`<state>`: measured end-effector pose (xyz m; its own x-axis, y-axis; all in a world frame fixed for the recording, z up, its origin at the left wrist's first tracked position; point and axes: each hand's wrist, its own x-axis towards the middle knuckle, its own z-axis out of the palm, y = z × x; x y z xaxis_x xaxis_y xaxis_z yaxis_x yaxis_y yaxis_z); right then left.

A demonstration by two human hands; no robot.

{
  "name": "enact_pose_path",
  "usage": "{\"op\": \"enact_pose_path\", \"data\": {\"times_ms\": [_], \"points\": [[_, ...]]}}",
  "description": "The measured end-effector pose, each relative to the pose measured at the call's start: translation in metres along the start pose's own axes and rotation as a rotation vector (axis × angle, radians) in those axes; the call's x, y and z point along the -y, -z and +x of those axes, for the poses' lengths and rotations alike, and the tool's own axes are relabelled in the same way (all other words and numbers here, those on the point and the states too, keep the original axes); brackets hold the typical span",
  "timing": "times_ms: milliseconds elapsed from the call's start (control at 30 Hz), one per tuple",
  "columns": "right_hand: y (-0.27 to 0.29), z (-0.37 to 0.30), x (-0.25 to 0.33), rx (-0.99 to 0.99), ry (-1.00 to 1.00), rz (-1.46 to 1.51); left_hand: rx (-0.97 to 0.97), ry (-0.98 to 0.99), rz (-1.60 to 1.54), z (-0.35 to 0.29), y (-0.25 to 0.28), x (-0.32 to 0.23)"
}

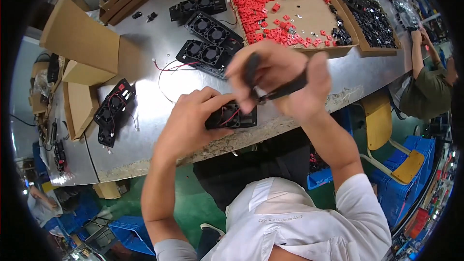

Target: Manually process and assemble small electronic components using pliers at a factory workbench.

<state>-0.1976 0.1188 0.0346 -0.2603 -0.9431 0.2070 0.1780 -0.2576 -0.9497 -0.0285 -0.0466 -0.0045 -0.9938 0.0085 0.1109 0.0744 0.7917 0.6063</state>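
My left hand (193,116) grips a black dual-fan panel (246,120) at the table's front edge, fingers and thumb over its left end. Red wires run across this panel. Above its right end, my right hand (290,77) is closed around pliers (292,86) with black handles. The handles are spread apart, and motion blurs them. The pliers' jaws point toward the panel; whether they touch it I cannot tell. Just beyond my hands lie more black fan panels (208,53), some with red wires. Another fan panel (115,111) rests to the left.
A cardboard tray (316,14) of red plastic pieces (251,9) stands at the back, beside a box of black parts (372,21). Folded cardboard (84,38) stands at the left. A co-worker's arm (419,50) shows at the far right. A yellow chair (379,121) is by the table.
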Motion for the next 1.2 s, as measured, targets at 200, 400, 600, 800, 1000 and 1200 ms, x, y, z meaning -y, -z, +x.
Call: {"op": "enact_pose_path", "data": {"times_ms": [200, 400, 600, 800, 1000, 1200], "points": [[0.004, -0.028, -0.020, -0.255, 0.154, 0.194, -0.188, 0.227, 0.123, -0.018, -0.026, -0.040], [-0.017, -0.011, -0.030, -0.392, 0.267, 0.173, -0.248, 0.358, 0.169, -0.022, -0.041, -0.056], [-0.024, -0.008, -0.035, -0.428, 0.319, 0.145, -0.287, 0.380, 0.200, -0.025, -0.048, -0.059], [-0.025, -0.007, -0.036, -0.434, 0.314, 0.096, -0.291, 0.399, 0.195, -0.025, -0.051, -0.060], [-0.025, -0.006, -0.043, -0.477, 0.298, 0.118, -0.283, 0.401, 0.197, -0.026, -0.052, -0.059], [-0.033, -0.012, -0.042, -0.478, 0.286, 0.083, -0.284, 0.346, 0.126, -0.024, -0.046, -0.052]]}}
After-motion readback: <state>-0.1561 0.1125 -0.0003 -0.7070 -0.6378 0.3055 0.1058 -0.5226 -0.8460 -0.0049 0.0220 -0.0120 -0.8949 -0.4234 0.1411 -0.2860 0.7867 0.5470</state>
